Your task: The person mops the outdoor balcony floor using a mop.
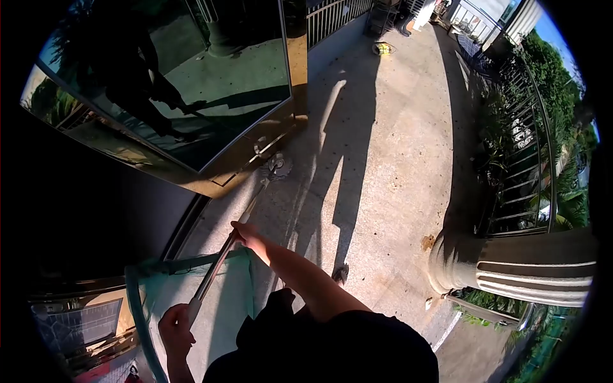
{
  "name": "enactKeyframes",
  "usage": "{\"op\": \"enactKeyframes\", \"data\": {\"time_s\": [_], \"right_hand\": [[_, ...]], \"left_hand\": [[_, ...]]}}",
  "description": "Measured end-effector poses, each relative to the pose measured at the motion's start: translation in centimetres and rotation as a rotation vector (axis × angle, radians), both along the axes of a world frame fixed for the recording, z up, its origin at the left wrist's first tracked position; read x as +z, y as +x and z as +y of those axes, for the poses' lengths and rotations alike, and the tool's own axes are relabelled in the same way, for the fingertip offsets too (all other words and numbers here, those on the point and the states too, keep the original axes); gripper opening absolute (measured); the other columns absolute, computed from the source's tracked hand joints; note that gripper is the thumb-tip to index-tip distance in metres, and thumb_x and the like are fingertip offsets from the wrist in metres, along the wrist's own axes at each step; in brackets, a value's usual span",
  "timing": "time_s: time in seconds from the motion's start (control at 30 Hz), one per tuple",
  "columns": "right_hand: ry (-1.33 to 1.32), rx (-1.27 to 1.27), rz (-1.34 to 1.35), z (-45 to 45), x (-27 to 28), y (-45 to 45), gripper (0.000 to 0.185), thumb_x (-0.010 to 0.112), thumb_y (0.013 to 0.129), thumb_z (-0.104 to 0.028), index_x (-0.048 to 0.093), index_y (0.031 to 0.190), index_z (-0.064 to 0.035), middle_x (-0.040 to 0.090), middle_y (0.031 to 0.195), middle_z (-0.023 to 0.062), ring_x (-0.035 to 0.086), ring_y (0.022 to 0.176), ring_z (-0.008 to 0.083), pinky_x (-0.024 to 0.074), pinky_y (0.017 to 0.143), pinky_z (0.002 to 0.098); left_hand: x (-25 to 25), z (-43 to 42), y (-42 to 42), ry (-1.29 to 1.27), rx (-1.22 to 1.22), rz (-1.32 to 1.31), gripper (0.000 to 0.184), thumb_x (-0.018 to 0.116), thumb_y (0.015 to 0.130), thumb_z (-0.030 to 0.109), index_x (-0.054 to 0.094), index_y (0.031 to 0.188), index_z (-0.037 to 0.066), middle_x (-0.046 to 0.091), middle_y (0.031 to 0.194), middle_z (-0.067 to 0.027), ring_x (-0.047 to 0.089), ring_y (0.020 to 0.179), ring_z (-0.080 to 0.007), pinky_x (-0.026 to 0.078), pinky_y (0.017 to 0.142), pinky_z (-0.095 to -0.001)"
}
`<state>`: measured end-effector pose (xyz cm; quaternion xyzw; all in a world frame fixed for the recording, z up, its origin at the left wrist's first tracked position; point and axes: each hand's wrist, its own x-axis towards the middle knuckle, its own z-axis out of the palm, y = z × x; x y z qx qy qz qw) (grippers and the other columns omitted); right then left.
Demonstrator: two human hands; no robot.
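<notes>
A long-handled mop (215,268) slants from the lower left up to its pale, stringy head (278,167), which rests on the concrete floor by the base of the glass panel. My right hand (248,237) is wrapped round the middle of the handle, with the arm stretched out across my body. Close to the handle's upper end, my left hand (175,329) is closed on it with curled fingers. Under the handle is a green mesh sheet with a green frame (137,306).
A large dark glass panel (242,83) stands at upper left, reflecting a figure. On the right are a fluted column (530,274) and a metal railing (520,185) with plants. A yellow item (383,48) lies far ahead on the floor (402,166). Long shadows cross it.
</notes>
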<state>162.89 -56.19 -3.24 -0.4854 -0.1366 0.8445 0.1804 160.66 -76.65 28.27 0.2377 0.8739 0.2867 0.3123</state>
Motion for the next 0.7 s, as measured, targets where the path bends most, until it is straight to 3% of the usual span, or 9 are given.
{"op": "enactKeyframes", "data": {"time_s": [0.07,0.2,0.27,0.33,0.37,0.47,0.5,0.6,0.7], "right_hand": [[-0.049,-0.147,0.065,2.7,-1.0,0.6,0.020,0.056,0.075,-0.015,0.051,0.066,0.0022,0.055,0.056,0.0141,0.052,0.039,0.0196,0.0348,0.027,0.0254],[-0.042,-0.289,0.077,7.3,-1.6,5.0,0.015,0.053,0.076,-0.011,0.051,0.074,0.0045,0.053,0.062,0.0113,0.055,0.050,0.0200,0.0500,0.043,0.0332],[-0.038,-0.525,0.143,8.5,-1.7,9.3,0.016,0.053,0.076,-0.012,0.049,0.070,0.0030,0.051,0.056,0.0108,0.053,0.046,0.0219,0.0487,0.043,0.0366],[-0.167,-0.492,0.066,10.6,-2.5,14.9,0.018,0.052,0.076,-0.017,0.048,0.072,0.0004,0.053,0.057,0.0101,0.051,0.042,0.0216,0.0453,0.039,0.0324],[-0.100,-0.458,0.007,10.7,-1.9,18.7,0.018,0.052,0.076,-0.018,0.050,0.069,-0.0021,0.052,0.057,0.0080,0.051,0.043,0.0187,0.0416,0.037,0.0298],[-0.045,-0.549,-0.054,9.9,-2.2,29.4,0.018,0.054,0.073,-0.019,0.050,0.061,-0.0067,0.051,0.051,0.0051,0.046,0.037,0.0142,0.0305,0.029,0.0248],[-0.078,-0.633,-0.079,9.2,-2.0,32.8,0.020,0.054,0.074,-0.020,0.050,0.061,-0.0057,0.052,0.053,0.0061,0.046,0.037,0.0139,0.0299,0.028,0.0225],[-0.143,-0.927,0.044,4.9,-3.0,42.6,0.022,0.052,0.075,-0.022,0.052,0.063,-0.0040,0.052,0.051,0.0084,0.045,0.036,0.0140,0.0282,0.026,0.0212],[-0.134,-0.951,-0.035,-2.6,-4.0,50.4,0.025,0.051,0.076,-0.025,0.053,0.063,-0.0032,0.050,0.047,0.0064,0.044,0.035,0.0135,0.0289,0.026,0.0222]], "left_hand": [[-1.2,3.1,-0.1,0.083,-0.127,0.116,0.017,0.049,0.077,0.013,0.055,0.087,0.000,0.055,0.072,-0.0069,0.043,0.034,-0.0094,0.032,0.030,-0.0205],[-0.6,8.3,1.5,0.049,-0.241,-0.005,0.016,0.051,0.076,0.010,0.055,0.088,0.000,0.056,0.076,-0.0071,0.046,0.041,-0.0099,0.035,0.035,-0.0201],[-1.6,10.7,2.8,0.045,-0.326,-0.007,0.017,0.052,0.075,0.009,0.055,0.089,-0.001,0.057,0.077,-0.0071,0.049,0.047,-0.0102,0.038,0.039,-0.0199],[-3.3,12.9,5.0,0.291,-0.643,0.202,0.016,0.053,0.074,0.009,0.056,0.088,0.001,0.054,0.069,-0.0046,0.049,0.058,-0.0080,0.039,0.053,-0.0190],[-2.4,14.4,7.3,0.180,-0.652,0.131,0.016,0.054,0.074,0.009,0.056,0.087,-0.001,0.057,0.076,-0.0059,0.052,0.067,-0.0091,0.041,0.062,-0.0220],[-4.7,17.2,11.8,0.166,-0.774,-0.048,0.016,0.054,0.074,0.010,0.057,0.086,0.000,0.057,0.072,-0.0050,0.051,0.065,-0.0082,0.041,0.059,-0.0221],[-2.5,18.6,15.6,-0.013,-0.858,0.008,0.017,0.054,0.073,0.011,0.057,0.087,0.001,0.057,0.070,-0.0057,0.052,0.063,-0.0082,0.041,0.058,-0.0216],[-4.1,20.4,21.7,0.071,-1.166,-0.001,0.018,0.055,0.073,0.013,0.057,0.087,0.002,0.057,0.068,-0.0076,0.052,0.061,-0.0099,0.040,0.056,-0.0221],[-4.2,21.0,27.6,0.006,-1.393,-0.024,0.019,0.056,0.072,0.014,0.057,0.087,0.002,0.059,0.073,-0.0100,0.056,0.066,-0.0136,0.042,0.058,-0.0248]]}}
